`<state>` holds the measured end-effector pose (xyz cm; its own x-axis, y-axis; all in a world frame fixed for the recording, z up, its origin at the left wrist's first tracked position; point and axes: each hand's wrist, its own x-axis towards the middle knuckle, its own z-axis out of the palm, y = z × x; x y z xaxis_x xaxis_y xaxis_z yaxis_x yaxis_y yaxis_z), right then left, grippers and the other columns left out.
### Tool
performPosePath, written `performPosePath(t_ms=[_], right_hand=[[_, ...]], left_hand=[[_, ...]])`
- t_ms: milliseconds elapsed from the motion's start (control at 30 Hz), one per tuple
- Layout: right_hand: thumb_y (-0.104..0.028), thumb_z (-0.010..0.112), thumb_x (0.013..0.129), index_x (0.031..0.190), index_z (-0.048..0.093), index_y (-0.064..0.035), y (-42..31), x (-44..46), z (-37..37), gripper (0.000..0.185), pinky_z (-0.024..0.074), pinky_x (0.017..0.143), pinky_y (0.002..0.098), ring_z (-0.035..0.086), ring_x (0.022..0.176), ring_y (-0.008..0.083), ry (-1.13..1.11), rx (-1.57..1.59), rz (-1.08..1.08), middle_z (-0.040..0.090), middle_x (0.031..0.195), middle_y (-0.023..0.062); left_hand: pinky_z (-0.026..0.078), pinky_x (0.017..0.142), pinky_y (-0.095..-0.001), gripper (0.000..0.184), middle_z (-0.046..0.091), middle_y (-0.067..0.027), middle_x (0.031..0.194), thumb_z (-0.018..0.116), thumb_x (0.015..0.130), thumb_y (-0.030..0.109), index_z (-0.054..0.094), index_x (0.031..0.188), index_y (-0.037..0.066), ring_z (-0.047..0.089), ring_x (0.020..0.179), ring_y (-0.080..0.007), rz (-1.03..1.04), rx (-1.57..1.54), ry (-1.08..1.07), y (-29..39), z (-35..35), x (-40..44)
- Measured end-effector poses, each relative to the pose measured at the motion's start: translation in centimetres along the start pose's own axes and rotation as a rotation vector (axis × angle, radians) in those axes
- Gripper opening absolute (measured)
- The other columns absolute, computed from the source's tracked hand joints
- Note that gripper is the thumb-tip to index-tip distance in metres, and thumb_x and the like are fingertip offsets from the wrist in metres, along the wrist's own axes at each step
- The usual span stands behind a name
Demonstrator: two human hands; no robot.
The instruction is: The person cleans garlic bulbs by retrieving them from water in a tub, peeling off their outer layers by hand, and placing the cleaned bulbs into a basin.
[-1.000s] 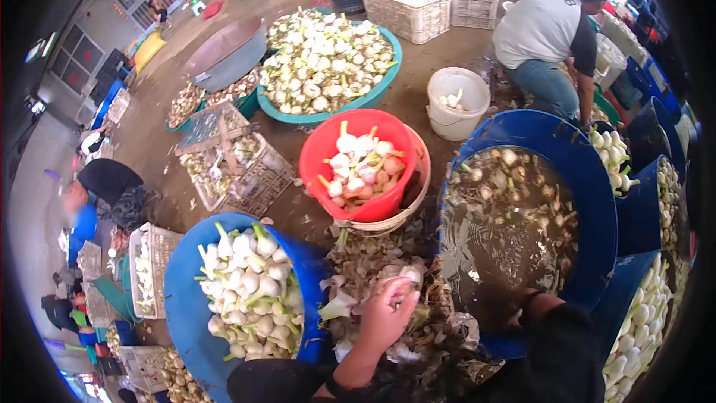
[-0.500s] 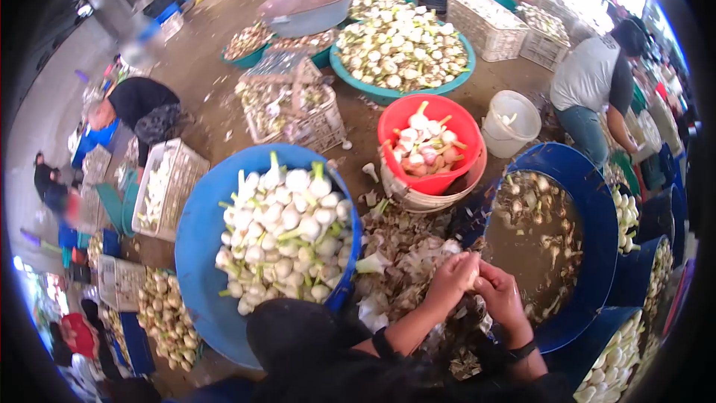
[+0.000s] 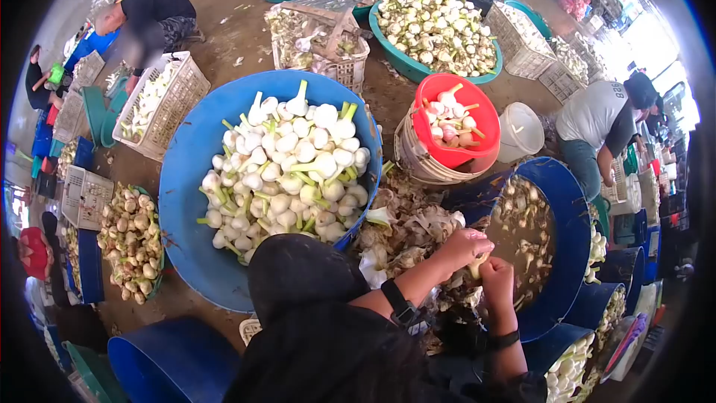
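My left hand [image 3: 464, 247] and my right hand [image 3: 495, 276] meet over the heap of papery skins [image 3: 406, 216], both closed on one garlic bulb [image 3: 477, 263] whose stem end shows between them. To the right of them is a blue tub [image 3: 570, 246] with brown water and floating bulbs. On the left stands a large blue tub [image 3: 186, 201] that holds peeled white garlic [image 3: 291, 164] with green stems. Beyond my hands a red basin [image 3: 485, 151] with several bulbs sits tilted in a pale bucket [image 3: 418, 153].
A white bucket [image 3: 520, 133] stands past the red basin. A person [image 3: 597, 123] crouches at the right; another person [image 3: 160, 15] bends over at the upper left. A green basin [image 3: 403, 60] heaped with garlic and a crate [image 3: 350, 67] lie ahead. More tubs [image 3: 175, 358] stand nearby.
The view has swung rightward and down. My right hand has come out from over the water tub to meet my left hand, and both now grip the bulb.
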<state>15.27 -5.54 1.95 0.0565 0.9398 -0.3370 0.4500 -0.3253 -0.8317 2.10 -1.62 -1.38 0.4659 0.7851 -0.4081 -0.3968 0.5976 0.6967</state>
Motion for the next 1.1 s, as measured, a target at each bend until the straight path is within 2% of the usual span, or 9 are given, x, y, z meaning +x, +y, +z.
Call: performPosePath(t_ms=[200,267,333,433,533,600,833,1033,1100], right_hand=[[-0.027,0.046,0.089,0.09,0.056,-0.0019,0.8,-1.2,-0.5,0.027,0.0534,0.053,0.0316,0.06,0.058,0.0199,-0.21,1.014,0.336,0.06,0.076,0.012],[-0.024,0.047,0.088,0.088,0.059,-0.0016,1.2,-1.0,-1.1,0.026,0.0518,0.055,0.0301,0.06,0.059,0.0194,-0.142,0.735,0.192,0.06,0.072,0.0109],[-0.019,0.05,0.086,0.083,0.063,0.0007,0.4,-1.3,-2.1,0.024,0.0482,0.055,0.0268,0.059,0.058,0.017,-0.011,0.139,-0.073,0.06,0.065,0.0082],[-0.011,0.054,0.082,0.082,0.064,0.0048,0.4,-1.0,-2.1,0.02,0.0451,0.052,0.025,0.057,0.056,0.0109,0.184,-0.243,-0.324,0.059,0.059,0.0046],[-0.015,0.056,0.084,0.086,0.064,0.0039,-0.5,-0.3,-2.5,0.021,0.0462,0.05,0.0251,0.058,0.058,0.0111,0.178,-0.043,-0.063,0.062,0.066,0.0056],[-0.02,0.057,0.086,0.092,0.062,0.0026,1.1,0.7,-2.4,0.024,0.0485,0.05,0.0243,0.059,0.058,0.0109,-0.05,0.759,0.196,0.063,0.074,0.0058],[-0.02,0.054,0.088,0.095,0.059,0.0003,-0.6,0.3,-2.1,0.022,0.0508,0.052,0.0232,0.057,0.059,0.0102,0.077,0.796,0.08,0.062,0.077,0.0047],[-0.017,0.053,0.088,0.093,0.058,0.0008,-1.1,-1.8,-1.0,0.019,0.0507,0.057,0.0247,0.055,0.058,0.0089,0.245,0.951,-0.192,0.06,0.073,0.0029],[-0.013,0.054,0.087,0.091,0.06,0.0002,-1.1,-3.1,-1.4,0.015,0.0507,0.058,0.0261,0.058,0.064,0.0078,0.345,0.242,-0.222,0.062,0.073,0.0039]], left_hand=[[0.044,0.062,-0.0227,0.039,0.053,-0.0036,0.09,0.062,0.078,0.02,0.046,0.111,0.006,0.049,0.079,-0.0071,0.159,0.178,-0.226,0.8,0.1,-0.7],[0.045,0.065,-0.0231,0.048,0.057,-0.0056,0.096,0.063,0.08,0.03,0.048,0.118,0.004,0.053,0.079,-0.0087,0.414,0.498,-0.207,1.9,-0.3,-0.7],[0.046,0.078,-0.0292,0.072,0.062,-0.0121,0.098,0.065,0.075,0.045,0.042,0.126,-0.001,0.058,0.088,-0.0143,0.192,0.505,-0.126,1.0,-0.3,-0.8],[0.047,0.076,-0.0277,0.061,0.061,-0.0103,0.093,0.071,0.072,0.027,0.047,0.12,-0.001,0.057,0.082,-0.0124,0.291,0.456,-0.124,-0.2,-0.2,-0.5],[0.045,0.08,-0.0278,0.049,0.055,-0.0094,0.103,0.062,0.072,0.007,0.048,0.119,0.003,0.053,0.09,-0.0133,0.366,0.499,-0.128,1.0,1.0,-1.4],[0.044,0.082,-0.0277,0.05,0.053,-0.0099,0.106,0.061,0.071,0.005,0.048,0.119,0.005,0.051,0.094,-0.014,0.404,0.385,-0.169,1.0,1.2,-1.3],[0.04,0.09,-0.0297,0.065,0.05,-0.0092,0.112,0.07,0.067,0.003,0.039,0.125,0.001,0.052,0.102,-0.0191,0.533,0.839,-0.052,2.0,0.9,-1.6],[0.045,0.085,-0.0334,0.051,0.051,-0.0091,0.115,0.064,0.077,0.005,0.041,0.122,0.004,0.052,0.104,-0.0203,0.216,-0.368,-0.187,0.7,1.8,-1.8],[0.046,0.083,-0.0347,0.046,0.051,-0.0084,0.116,0.061,0.08,0.01,0.042,0.121,0.006,0.052,0.105,-0.0217,0.205,-0.416,-0.224,0.2,2.1,-2.0]])
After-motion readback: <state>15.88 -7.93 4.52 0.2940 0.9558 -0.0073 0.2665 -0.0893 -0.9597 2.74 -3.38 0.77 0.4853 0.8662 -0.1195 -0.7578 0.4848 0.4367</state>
